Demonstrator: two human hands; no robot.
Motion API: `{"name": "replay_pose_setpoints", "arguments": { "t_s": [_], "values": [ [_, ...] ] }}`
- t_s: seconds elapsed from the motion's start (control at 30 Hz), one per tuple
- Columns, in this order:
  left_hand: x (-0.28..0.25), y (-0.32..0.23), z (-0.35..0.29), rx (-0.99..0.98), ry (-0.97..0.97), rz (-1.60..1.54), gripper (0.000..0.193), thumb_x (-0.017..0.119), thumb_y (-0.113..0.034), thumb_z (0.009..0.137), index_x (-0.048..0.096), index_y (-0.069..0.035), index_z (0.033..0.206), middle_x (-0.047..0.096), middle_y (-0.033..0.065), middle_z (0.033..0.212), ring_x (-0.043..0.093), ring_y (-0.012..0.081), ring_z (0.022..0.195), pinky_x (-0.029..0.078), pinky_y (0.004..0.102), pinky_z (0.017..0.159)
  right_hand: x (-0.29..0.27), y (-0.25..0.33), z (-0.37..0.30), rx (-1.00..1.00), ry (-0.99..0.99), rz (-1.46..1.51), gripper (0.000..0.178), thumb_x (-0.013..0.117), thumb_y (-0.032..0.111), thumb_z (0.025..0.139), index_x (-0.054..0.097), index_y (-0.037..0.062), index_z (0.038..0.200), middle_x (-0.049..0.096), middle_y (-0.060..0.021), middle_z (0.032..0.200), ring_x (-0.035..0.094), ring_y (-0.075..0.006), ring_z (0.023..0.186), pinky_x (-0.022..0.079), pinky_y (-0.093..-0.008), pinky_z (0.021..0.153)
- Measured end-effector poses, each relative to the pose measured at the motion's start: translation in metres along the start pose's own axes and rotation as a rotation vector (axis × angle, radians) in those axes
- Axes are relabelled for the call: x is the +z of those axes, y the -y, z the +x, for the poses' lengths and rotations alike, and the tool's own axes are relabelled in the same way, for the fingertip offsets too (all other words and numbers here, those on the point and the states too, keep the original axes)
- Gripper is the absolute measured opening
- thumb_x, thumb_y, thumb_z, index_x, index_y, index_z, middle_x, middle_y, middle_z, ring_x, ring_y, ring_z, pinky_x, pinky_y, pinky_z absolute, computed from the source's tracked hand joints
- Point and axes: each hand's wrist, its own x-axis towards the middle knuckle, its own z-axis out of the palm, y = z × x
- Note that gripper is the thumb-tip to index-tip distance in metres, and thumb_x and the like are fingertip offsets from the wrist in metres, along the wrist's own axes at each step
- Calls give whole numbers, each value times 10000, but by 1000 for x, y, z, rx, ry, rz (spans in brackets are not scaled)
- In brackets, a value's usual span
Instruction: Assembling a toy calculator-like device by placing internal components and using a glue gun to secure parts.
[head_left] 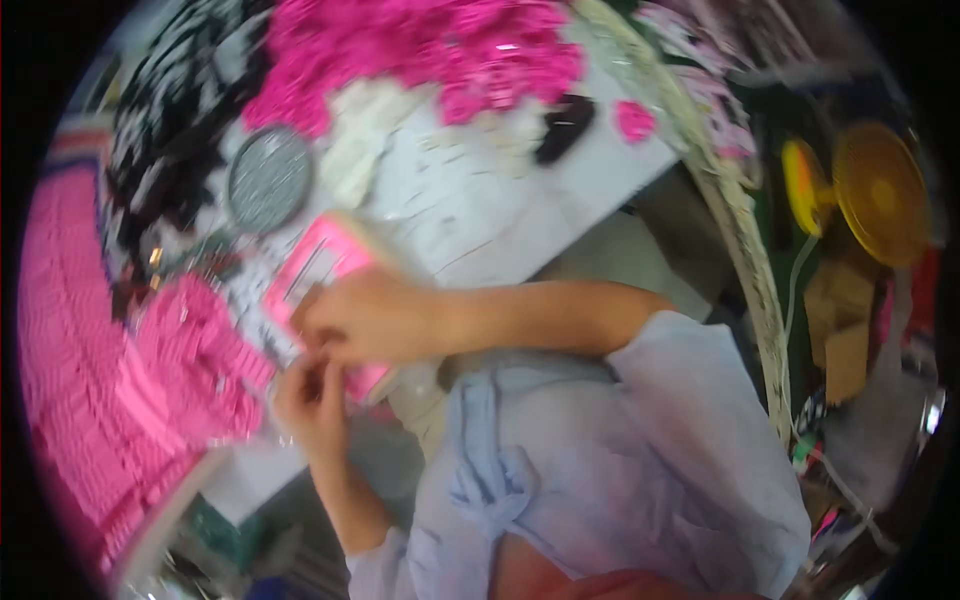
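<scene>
We see the right hand [365, 320] lying across a pink card [322, 272] on the desk [560, 190]; left hand [312, 400] just below it. Either grip's closure: indiscernible. Round grey disc [270, 178] above; pink heaps [190, 360] beside.

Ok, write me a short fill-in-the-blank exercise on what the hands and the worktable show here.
1. Both hands, the left hand and the right hand, meet over a flat ____ card.
2. The round grey lid lies on the table to the ____ of that card in the picture.
3. The heap of small pieces at the far side of the white table is ____.

Missing words: pink; upper left; pink
</scene>
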Motion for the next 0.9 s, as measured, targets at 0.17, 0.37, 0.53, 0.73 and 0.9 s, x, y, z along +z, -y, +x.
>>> {"name": "replay_pose_setpoints", "arguments": {
  "t_s": [0.17,0.37,0.53,0.73,0.9],
  "values": [
    [9,-10,6,167,71,221,148,690,-57,922,699,30,1041,692,65,866,637,95,754,506,232,654,-24,6,3,121,115,128,148,709,141,859,687,23,945,695,-93,792,659,-156,706,511,-301,652],
    [-2,-13,4,-128,223,-174,146,603,-12,950,668,36,1071,694,54,897,626,74,775,499,223,643,-28,9,9,373,260,369,88,695,71,885,682,-4,930,697,-22,814,627,-56,726,504,-217,636],
    [-6,-9,2,-151,212,-231,125,620,4,929,665,45,1038,681,18,879,590,36,744,468,193,625,-27,12,11,451,207,304,89,702,53,875,678,-13,929,688,-18,787,601,-33,661,473,-197,577],
    [-2,-3,1,-98,159,-217,99,678,-12,891,694,14,985,666,-10,808,519,5,650,409,186,560,-23,16,11,469,209,299,114,700,98,873,681,-8,910,650,2,722,590,-49,632,471,-216,573],
    [-4,-4,1,-44,138,-156,91,687,-22,885,703,-1,972,659,-25,781,511,2,630,386,187,539,-21,14,11,470,216,273,75,704,48,870,681,-4,919,690,-11,799,598,-33,664,473,-196,592]
  ]
}}
